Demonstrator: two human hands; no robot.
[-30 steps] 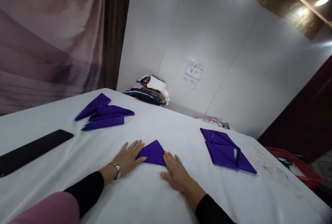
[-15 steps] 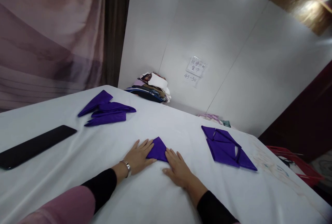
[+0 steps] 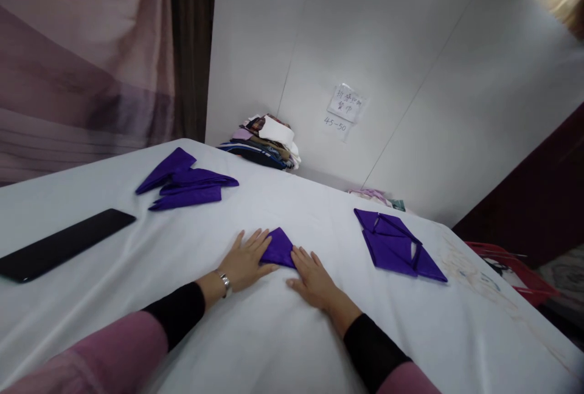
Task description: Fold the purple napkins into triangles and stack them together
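A purple cloth napkin (image 3: 279,249), folded to a small pointed shape, lies flat on the white tablecloth (image 3: 255,333) in front of me. My left hand (image 3: 245,261) rests flat over its left side, fingers stretched out and hiding that edge. On the opposite side my right hand (image 3: 314,278) is laid with its fingertips on the napkin's right edge, the thumb apart on the cloth. Both hands are open and press down from above rather than grasping. A watch or metal bracelet (image 3: 225,284) circles my left wrist.
Purple folded napkins (image 3: 196,186) lie at the far left, and more folded purple pieces (image 3: 395,248) to the right. A long black flat object (image 3: 68,242) is on the left. A pile of clothes (image 3: 269,141) stands by the wall; a red basket (image 3: 515,275) is beyond the right edge.
The whole view has shifted slightly, so everything on the table appears a little higher. Both hands stay flat on the napkin, with barely any movement.
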